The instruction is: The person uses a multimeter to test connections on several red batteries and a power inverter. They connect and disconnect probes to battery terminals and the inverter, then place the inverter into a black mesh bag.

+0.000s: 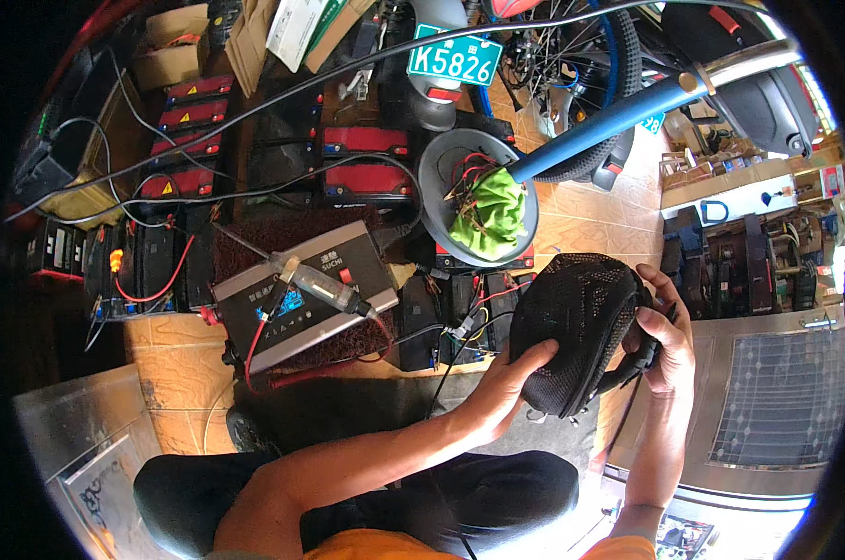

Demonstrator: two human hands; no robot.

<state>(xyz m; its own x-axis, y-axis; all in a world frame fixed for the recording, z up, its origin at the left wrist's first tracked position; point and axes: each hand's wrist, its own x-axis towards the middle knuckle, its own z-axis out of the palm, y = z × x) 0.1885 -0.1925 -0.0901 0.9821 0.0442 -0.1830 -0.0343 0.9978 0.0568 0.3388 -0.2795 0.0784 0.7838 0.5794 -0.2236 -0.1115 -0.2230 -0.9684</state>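
Both my hands hold a black pouch [572, 327] with a mesh-like, perforated surface and a seam or zip along its right side. My left hand [508, 397] grips its lower left, the thumb lying on the front face. At the right edge, my right hand [667, 345] has its fingers bent around a dark strap or handle-like part [628, 366]. The fingers behind the pouch are hidden. To the left lies a silver-grey charger box [352, 266] with a lit blue display. A clear tube-shaped tester [321, 287] with a red lead rests across it.
A grey bucket [430, 191] holds a green cloth [492, 217] and wires; a blue pole [600, 121] slants above. Red-topped batteries [366, 177] stand behind the charger. Black cables cross the area. A wheel [623, 65] is at the far right, a metal-framed door panel [777, 392] at right.
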